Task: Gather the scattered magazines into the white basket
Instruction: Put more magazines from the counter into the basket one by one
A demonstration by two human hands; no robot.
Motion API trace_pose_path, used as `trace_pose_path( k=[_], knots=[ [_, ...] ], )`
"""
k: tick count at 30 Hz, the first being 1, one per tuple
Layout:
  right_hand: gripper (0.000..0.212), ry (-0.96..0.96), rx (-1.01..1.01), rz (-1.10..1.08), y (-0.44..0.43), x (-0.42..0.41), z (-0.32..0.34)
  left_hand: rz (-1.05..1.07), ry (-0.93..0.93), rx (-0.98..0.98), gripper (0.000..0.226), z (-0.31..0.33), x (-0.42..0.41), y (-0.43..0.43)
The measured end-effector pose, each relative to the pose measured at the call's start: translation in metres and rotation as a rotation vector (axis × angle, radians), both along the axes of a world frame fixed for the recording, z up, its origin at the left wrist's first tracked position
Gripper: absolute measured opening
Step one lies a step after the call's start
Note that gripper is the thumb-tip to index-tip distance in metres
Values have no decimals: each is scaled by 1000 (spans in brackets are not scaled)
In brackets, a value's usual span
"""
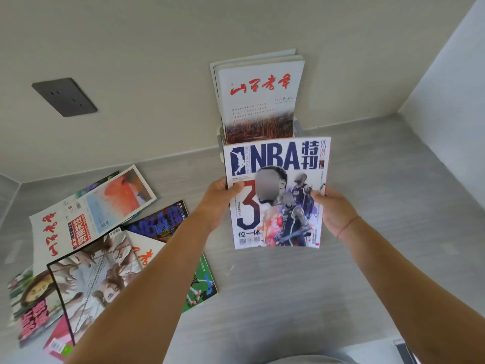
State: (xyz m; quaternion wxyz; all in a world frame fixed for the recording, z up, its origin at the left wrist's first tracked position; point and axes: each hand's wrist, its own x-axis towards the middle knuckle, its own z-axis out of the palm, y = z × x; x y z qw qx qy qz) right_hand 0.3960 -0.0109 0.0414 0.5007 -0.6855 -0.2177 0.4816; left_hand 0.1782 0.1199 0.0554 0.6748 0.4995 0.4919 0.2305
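Head view: NBA magazine (275,164) over grey counter (288,298), pale wall (131,35), dark socket (64,97).

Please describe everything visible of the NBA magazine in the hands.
The NBA magazine is a paper issue, white cover with blue title, a large dark 3 and drawn basketball players. It is closed, upright, cover facing the camera, in front of the basket. The left grip and right grip pinch its side edges.
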Motion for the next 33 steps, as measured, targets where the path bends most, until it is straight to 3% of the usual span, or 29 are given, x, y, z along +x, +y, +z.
trace_pose_path(
  k=[5, 11, 21, 28, 33],
  knots=[
    [28, 27, 60, -59, 27, 11, 7, 72, 157, 58, 20, -28, -3, -4],
    [19, 55, 119, -26, 57, 30, 25, 140, 100, 139, 20, -8, 9, 24],
    [8, -299, 315, -8, 181, 92, 124, 260, 39, 409, 17, 88, 64, 134],
    [20, -404, 226, 17, 216, 98, 90, 348, 220, 374, 18, 54, 75, 158],
    [13, -427, 189, 61, 228, 89, 72, 408, 291, 326, 19, 23, 73, 164]
  ],
)
